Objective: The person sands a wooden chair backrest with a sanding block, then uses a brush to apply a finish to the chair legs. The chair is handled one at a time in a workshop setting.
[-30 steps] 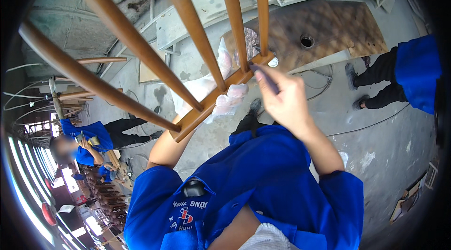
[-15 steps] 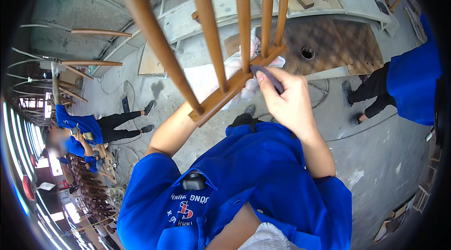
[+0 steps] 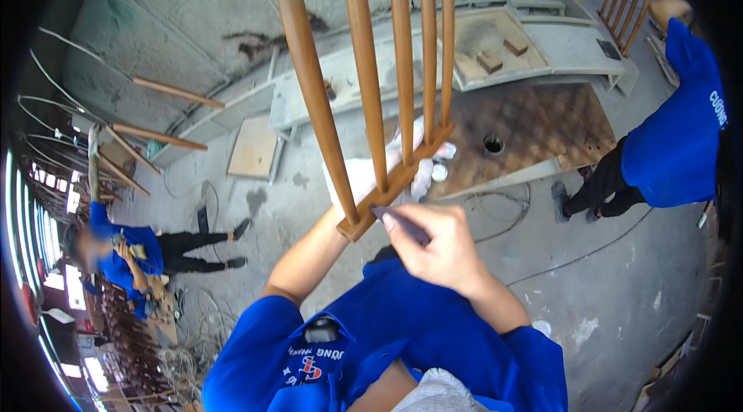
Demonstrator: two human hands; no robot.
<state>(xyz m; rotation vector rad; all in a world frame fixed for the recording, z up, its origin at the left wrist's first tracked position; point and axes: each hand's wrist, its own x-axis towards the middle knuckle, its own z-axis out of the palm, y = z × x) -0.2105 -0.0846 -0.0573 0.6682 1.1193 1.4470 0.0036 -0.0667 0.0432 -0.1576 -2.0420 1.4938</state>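
A brown wooden frame of spindles (image 3: 361, 56), set in a short rail (image 3: 395, 180), rises in front of me and runs out of the top of the picture. My left forearm passes behind the rail's near end. My left hand (image 3: 420, 181), seemingly in a white glove or cloth, supports the rail from behind, its fingers partly hidden. Pinched in my right hand (image 3: 443, 248) is a folded dark purple sanding pad (image 3: 409, 224). Its tip meets the rail between the two nearest spindles.
A low pale bench (image 3: 371, 75) with small wooden blocks (image 3: 489, 62) stands ahead. A brown board (image 3: 534, 121) bearing a dark round container (image 3: 494, 145) lies before it. Co-workers in blue stand left (image 3: 143, 249) and right (image 3: 669, 145). Hoses (image 3: 576, 255) cross the floor.
My right hand and the sanding pad have moved along the rail, from near the middle spindle toward its near left end. The view has shifted, so the frame appears lower and more upright.
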